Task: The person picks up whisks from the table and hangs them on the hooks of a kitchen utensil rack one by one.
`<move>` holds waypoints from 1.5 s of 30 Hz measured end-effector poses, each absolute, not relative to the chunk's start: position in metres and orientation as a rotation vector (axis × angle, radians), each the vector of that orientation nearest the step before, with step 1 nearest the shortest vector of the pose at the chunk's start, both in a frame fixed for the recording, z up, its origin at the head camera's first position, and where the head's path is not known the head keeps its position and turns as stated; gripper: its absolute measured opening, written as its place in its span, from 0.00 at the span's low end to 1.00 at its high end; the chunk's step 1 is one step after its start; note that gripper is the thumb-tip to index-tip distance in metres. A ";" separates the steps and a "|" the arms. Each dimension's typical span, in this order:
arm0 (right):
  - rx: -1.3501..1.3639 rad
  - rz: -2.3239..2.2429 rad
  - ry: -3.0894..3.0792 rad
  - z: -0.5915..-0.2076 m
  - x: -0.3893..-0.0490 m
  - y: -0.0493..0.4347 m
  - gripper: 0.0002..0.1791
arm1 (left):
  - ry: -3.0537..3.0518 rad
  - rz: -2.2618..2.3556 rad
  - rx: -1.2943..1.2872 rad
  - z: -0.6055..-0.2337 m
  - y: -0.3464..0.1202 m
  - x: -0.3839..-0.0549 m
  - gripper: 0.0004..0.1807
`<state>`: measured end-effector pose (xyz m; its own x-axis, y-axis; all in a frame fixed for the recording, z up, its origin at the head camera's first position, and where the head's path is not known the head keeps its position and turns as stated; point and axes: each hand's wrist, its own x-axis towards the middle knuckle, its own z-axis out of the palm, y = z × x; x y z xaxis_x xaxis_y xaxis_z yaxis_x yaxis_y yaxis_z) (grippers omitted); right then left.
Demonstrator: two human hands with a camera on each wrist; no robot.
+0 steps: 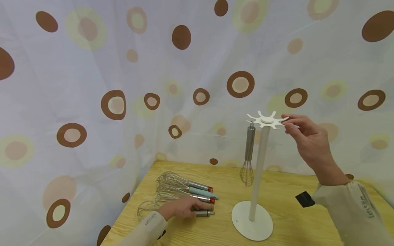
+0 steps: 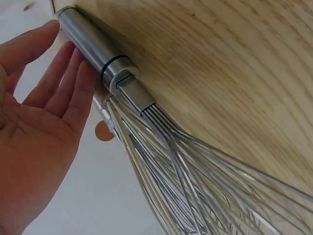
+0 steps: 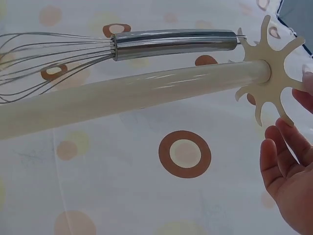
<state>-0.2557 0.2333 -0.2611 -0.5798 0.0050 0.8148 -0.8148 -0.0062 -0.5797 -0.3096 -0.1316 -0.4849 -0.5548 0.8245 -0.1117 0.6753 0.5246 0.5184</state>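
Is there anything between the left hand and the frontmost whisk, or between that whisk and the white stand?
Nothing visible: the left hand is at the frontmost whisk's handle, and bare tabletop lies between it and the stand. Another whisk hangs there.

Head view downward, wrists close, whisks [image 1: 201, 193] shared

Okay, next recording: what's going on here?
A person's right hand holds the hooked top of a white stand, where one small whisk hangs. Their left hand is at the handle of a metal-handled whisk lying on the wooden table, beside other whisks.
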 end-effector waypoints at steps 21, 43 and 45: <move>0.901 1.703 -1.613 -0.262 -0.263 0.239 0.10 | 2.517 0.310 1.412 -0.498 -0.125 -0.311 0.33; 1.059 1.777 -1.580 -0.265 -0.268 0.243 0.10 | 2.474 0.878 1.253 -0.461 -0.114 -0.311 0.25; 1.045 1.760 -1.592 -0.265 -0.268 0.242 0.09 | 2.462 0.947 1.247 -0.456 -0.109 -0.309 0.26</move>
<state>-0.2678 0.2422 -0.2654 -0.5521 -0.1044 0.8272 -0.8125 -0.1550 -0.5619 -0.3092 -0.1093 -0.4558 -0.6142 0.7843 0.0870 0.6405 0.4310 0.6356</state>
